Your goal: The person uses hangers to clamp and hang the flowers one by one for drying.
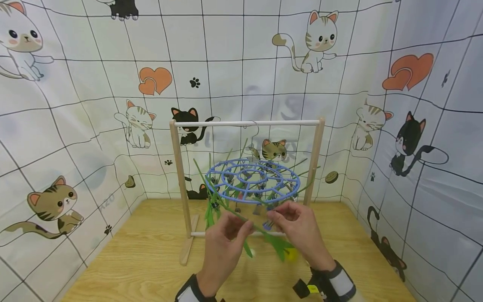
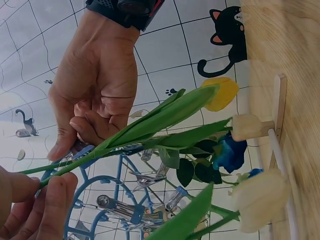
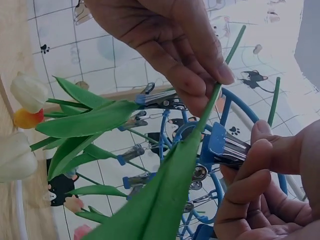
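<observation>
My left hand (image 1: 228,241) pinches the green stem of a yellow tulip (image 2: 221,94) between thumb and fingers. The tulip slants down to the right in the head view, its broad leaf (image 3: 165,195) hanging below the grip. With thumb and fingers, my right hand (image 1: 299,226) grips a metal clip (image 3: 231,151) with blue tips by its handle end. Those tips are right beside the tulip's stem in the right wrist view. The clip belongs to a round blue hanging rack (image 1: 253,202), where several other flowers hang head-down from clips.
The rack hangs by a hook from the white bar (image 1: 215,123) of a wooden stand (image 1: 181,184) on a wood-grain table (image 1: 124,251). White tulips (image 2: 260,200) and a blue rose (image 2: 230,154) hang close by. A cat-patterned curtain (image 1: 241,42) surrounds the table.
</observation>
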Demonstrator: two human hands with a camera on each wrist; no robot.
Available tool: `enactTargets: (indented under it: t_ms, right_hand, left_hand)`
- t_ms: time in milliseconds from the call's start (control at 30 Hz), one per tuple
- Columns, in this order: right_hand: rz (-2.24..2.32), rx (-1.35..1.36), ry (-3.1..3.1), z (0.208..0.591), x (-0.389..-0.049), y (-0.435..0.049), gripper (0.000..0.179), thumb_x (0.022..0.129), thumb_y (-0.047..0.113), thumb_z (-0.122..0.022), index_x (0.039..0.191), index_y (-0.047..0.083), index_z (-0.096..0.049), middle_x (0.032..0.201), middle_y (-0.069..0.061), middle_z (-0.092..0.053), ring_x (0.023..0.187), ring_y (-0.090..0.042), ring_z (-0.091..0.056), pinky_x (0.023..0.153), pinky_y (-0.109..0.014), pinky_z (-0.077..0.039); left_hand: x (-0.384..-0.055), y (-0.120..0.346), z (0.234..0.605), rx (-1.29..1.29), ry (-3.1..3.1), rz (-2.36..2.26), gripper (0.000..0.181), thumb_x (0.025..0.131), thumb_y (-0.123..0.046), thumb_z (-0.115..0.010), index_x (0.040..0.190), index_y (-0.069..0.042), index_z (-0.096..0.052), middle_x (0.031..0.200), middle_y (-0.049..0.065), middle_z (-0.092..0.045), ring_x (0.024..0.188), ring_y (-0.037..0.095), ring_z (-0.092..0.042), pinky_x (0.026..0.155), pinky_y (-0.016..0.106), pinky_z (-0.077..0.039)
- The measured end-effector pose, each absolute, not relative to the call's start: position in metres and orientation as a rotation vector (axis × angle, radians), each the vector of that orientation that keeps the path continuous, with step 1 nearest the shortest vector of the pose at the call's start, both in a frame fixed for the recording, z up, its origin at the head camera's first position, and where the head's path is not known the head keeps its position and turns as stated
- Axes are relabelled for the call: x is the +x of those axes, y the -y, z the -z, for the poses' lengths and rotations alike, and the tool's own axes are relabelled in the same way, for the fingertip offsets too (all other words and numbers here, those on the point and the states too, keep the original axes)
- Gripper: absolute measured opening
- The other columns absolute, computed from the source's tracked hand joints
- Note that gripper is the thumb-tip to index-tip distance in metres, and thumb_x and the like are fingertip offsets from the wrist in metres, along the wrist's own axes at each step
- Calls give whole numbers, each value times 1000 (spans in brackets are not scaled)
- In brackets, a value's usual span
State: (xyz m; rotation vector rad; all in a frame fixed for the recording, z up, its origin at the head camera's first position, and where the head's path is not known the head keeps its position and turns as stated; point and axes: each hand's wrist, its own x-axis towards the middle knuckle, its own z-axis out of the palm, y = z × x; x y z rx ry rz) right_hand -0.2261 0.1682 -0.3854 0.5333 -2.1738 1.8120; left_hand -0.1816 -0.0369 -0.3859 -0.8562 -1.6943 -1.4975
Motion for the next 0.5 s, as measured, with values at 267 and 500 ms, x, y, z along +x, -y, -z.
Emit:
enactTargets:
  t_ms: [267, 500]
  right_hand:
    - [-1873, 544, 2172, 386, -226, -164, 32, 86, 39, -81, 96, 10, -71, 83, -19, -67, 64, -27, -59, 57, -33, -54]
    - [-1910, 541, 2174, 387, -228, -163, 32, 86, 38, -80, 96, 9, -71, 82, -18, -66, 64, -26, -59, 59, -35, -56]
  left_hand:
    - [-184, 32, 385, -839, 1696, 1538, 14, 91, 9, -68, 100, 4, -58, 88, 17, -69, 74, 29, -72, 65, 37, -61]
    - [-185, 31, 385, -834, 1697, 1555, 14, 92, 9, -68, 101, 3, -59, 88, 17, -69, 74, 30, -71, 65, 39, -61]
